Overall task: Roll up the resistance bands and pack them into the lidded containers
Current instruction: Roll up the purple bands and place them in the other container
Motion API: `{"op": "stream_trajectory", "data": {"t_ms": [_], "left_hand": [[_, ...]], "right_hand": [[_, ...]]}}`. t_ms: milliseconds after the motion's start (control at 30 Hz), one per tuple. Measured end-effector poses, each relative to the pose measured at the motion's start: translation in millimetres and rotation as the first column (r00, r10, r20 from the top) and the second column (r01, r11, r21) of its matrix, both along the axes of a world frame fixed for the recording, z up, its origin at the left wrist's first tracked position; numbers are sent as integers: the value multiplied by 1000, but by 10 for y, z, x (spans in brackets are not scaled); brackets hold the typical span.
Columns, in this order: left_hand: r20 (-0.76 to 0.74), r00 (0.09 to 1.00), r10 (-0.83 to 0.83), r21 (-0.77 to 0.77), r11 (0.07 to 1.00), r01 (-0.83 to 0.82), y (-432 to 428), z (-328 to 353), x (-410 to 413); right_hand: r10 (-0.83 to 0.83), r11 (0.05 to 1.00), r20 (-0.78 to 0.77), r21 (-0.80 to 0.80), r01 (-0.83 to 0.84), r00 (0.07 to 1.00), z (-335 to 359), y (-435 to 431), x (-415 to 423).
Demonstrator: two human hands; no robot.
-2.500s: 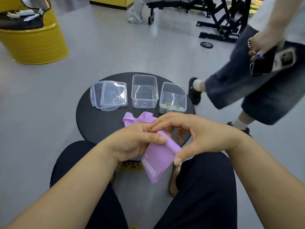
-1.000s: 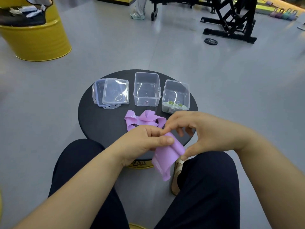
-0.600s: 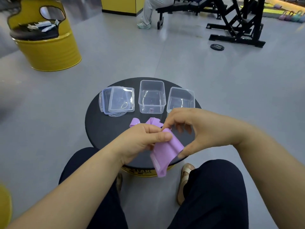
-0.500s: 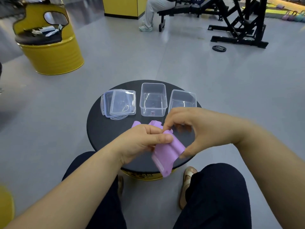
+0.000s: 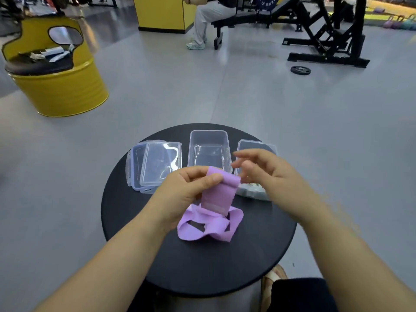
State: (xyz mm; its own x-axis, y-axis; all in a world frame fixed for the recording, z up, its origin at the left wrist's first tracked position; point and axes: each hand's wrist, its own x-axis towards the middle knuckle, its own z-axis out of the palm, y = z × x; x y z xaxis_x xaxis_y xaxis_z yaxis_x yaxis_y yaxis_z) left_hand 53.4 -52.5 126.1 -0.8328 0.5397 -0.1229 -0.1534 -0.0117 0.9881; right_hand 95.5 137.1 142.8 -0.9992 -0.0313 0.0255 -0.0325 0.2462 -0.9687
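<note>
Head view: I judge the task roughly midway, and this band's roll barely begun. On the round black table [image 5: 146, 244] the middle container [image 5: 210, 152] at 12 o'clock looks empty. The right container [image 5: 256, 146] at 2 o'clock has something pale and greenish [image 5: 252, 190] at its near end. I take that for a band already packed, though my right hand hides most of it. The lids [image 5: 155, 165] lie stacked at 10 o'clock, on neither box.

What is left, as I read it: roll the purple band [image 5: 217, 197], drop it in a container, then snap both lids on.

My left hand [image 5: 186, 192] pinches the band's upper end between thumb and curled fingers, holding it up over the table's centre. My right hand [image 5: 265, 174] is blurred, with the fingers loosely spread just beside the band's top edge at its 3 o'clock side. It holds nothing that I can make out, and I cannot tell whether it touches the band.

The band is thin, matte, lilac. One flat stretch rises to my left hand with a paler stripe across its lower part. The rest slumps in loose, twisted loops on the table's centre.
</note>
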Motion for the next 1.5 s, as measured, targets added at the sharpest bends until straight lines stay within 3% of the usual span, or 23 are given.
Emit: {"op": "stream_trajectory", "data": {"t_ms": [100, 400, 600, 800, 1000, 1500], "left_hand": [[-1, 995, 101, 48, 994, -101, 127, -196, -286], [143, 975, 171, 146, 971, -192, 434, -854, -860], [162, 981, 104, 60, 992, -115, 428, -1024, -1004], [33, 988, 149, -84, 986, -146, 351, -1066, -1092], [-51, 983, 177, -129, 975, -182, 308, -1079, -1155], [89, 984, 154, -130, 981, -141, 325, -1064, -1185]], "right_hand": [[-225, 958, 46, -171, 230, 973, -342, -89, -241], [-288, 916, 136, -250, 314, 948, -969, -102, -895], [-279, 923, 160, -229, 310, 947, -1169, -11, -1061], [-227, 959, 108, -148, 242, 968, -1228, -10, -1133], [-194, 966, 179, -139, 219, 965, -1240, -13, -1150], [-120, 966, 186, -205, 158, 975, -1295, 44, -1171]]}}
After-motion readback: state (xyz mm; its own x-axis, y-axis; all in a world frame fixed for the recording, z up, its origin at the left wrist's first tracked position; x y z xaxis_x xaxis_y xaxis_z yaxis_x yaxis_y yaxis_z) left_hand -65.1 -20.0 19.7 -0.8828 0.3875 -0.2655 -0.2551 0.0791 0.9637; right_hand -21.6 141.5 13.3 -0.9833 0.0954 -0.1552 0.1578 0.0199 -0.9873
